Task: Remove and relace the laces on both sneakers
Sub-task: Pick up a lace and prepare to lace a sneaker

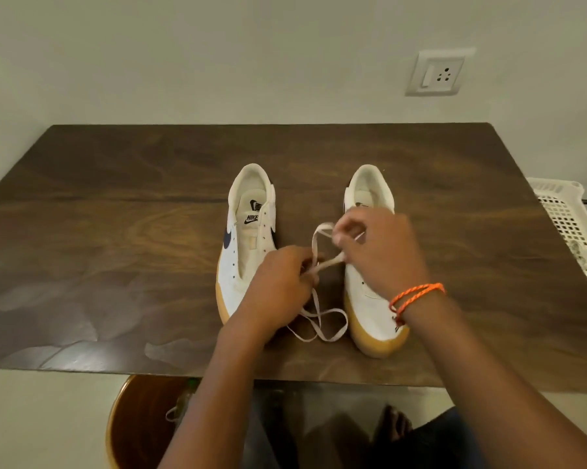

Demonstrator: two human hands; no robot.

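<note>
Two white sneakers with gum soles stand side by side on the dark wooden table [116, 231], toes toward me. The left sneaker [248, 238] has bare eyelets and an open tongue. The right sneaker [366, 299] is partly covered by my right hand [376, 248]. A loose white lace [319, 319] runs between the shoes and loops down on the table. My left hand [278, 286] pinches the lace near its middle. My right hand, with an orange thread band on the wrist, pinches another stretch of the lace above the right shoe.
A white perforated plastic basket [569, 225] sits off the table's right edge. A wall socket [437, 74] is on the wall behind. Below the front edge, a round brown bin [133, 424] stands on the floor with something white inside.
</note>
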